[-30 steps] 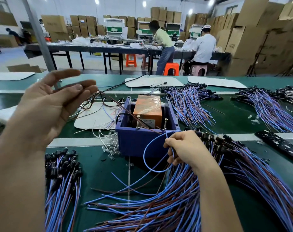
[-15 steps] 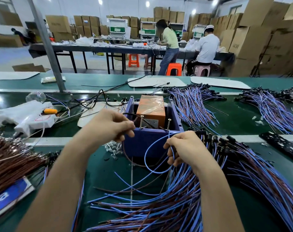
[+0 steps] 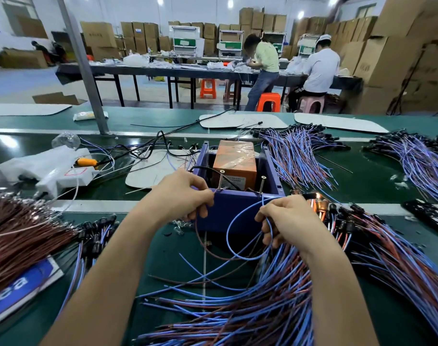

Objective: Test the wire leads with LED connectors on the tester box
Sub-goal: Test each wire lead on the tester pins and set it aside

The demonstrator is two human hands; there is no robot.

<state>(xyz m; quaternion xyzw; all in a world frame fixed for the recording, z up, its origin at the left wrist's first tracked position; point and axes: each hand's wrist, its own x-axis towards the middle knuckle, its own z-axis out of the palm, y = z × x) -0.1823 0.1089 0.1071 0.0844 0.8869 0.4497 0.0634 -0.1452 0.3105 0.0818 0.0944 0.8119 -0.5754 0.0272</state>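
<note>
The purple tester box (image 3: 237, 211) stands mid-table with an orange battery block (image 3: 235, 162) inside and two upright screw posts on its near rim. My left hand (image 3: 180, 193) pinches a brown wire lead (image 3: 200, 242) at the left post (image 3: 221, 181). My right hand (image 3: 285, 218) pinches a blue wire lead (image 3: 231, 229) that curves up to the right post (image 3: 262, 184). An LED connector (image 3: 317, 196) glows orange just right of the box. A big pile of blue and brown leads (image 3: 275, 303) lies under my right forearm.
Brown leads (image 3: 23, 236) are heaped at the left over a blue-and-white card (image 3: 20, 288). More blue lead bundles (image 3: 297, 156) lie behind the box and at the far right (image 3: 417, 161). White bags and a power strip (image 3: 70, 176) sit at left. People work at a back table.
My left hand came down from mid-air at the left and brought the brown lead to the box's left post. An LED beside the box now glows. My right hand stayed in place.
</note>
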